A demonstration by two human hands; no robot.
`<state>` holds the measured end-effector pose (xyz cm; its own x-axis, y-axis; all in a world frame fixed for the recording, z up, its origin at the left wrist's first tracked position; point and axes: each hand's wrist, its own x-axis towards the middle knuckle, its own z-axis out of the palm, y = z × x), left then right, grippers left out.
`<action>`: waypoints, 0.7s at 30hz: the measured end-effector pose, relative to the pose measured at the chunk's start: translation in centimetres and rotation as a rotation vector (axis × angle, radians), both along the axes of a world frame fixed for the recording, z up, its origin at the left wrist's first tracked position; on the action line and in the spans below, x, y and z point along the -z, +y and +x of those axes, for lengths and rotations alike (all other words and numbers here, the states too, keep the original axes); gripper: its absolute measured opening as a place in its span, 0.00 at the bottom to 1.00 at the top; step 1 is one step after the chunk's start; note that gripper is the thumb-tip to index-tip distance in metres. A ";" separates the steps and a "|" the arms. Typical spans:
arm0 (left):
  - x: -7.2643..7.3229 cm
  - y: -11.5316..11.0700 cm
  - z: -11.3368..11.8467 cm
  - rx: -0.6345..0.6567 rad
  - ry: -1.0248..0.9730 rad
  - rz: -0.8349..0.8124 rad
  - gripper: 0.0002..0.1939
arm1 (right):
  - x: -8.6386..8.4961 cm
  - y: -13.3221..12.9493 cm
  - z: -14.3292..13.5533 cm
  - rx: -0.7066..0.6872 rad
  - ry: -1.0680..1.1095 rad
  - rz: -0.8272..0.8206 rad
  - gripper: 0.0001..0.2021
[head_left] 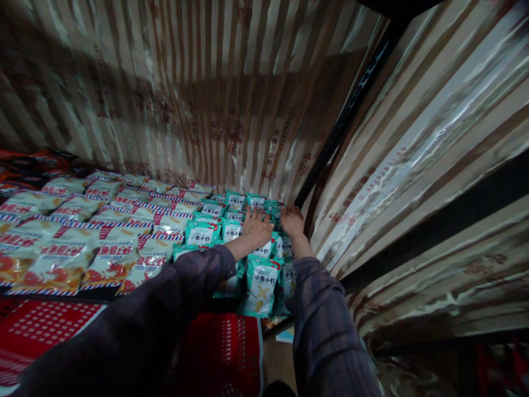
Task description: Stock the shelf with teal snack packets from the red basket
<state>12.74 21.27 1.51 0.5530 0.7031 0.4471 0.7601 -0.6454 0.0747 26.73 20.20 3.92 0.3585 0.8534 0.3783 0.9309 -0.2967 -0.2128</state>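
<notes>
Crowded front edge puts the teal packets most at risk

At the far left, dark orange packets (39, 165) lie beside rows of white-and-red packets (61, 251), which overlap closely; a sleeve dragged across them could rumple the rows. Below their front edge are red perforated baskets (45, 325), where a packet pushed forward might drop.

The teal packets (200, 233) fill the right end of the display, against the curtain (206, 82). The left hand (257, 230) lies on them with its fingers spread, apart from the other hand and not closed around anything visible. Too much weight there could crush the contents or make the slick bags slide over one another.

Nearest the person, one teal front packet (262, 286) seems to reach the shelf's edge or a little beyond. A pull from behind, or a brush of the forearm, could tip it into the basket or down to the floor (278, 358).

Farther right, the right hand (292, 222) is at the back corner of the teal group, near the black post (347, 118). Whether it grips a packet, I cannot tell. In that tight corner, knuckles could knock the post, or a bag could wedge against the curtain.
</notes>
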 end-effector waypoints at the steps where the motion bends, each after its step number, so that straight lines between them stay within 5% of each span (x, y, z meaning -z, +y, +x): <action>1: -0.1 -0.3 -0.1 -0.002 -0.010 -0.003 0.24 | -0.1 -0.2 -0.2 -0.005 0.000 0.006 0.23; 10: -0.7 -7.9 -3.0 0.026 -0.197 -0.075 0.24 | -0.5 -3.5 -2.5 -0.110 0.119 0.259 0.28; 15: 2.2 -13.9 -5.3 0.024 -0.291 -0.062 0.28 | 1.5 -10.3 -5.0 -0.088 0.214 0.370 0.32; 21: 6.5 -18.6 -7.1 0.085 -0.224 -0.079 0.33 | 7.5 -18.6 -7.4 0.005 0.179 0.298 0.30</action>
<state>5.59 2.70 -4.99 0.5049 0.6957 0.5109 0.6619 -0.6920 0.2882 19.31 1.58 -3.59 0.4461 0.7126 0.5414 0.8694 -0.2016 -0.4510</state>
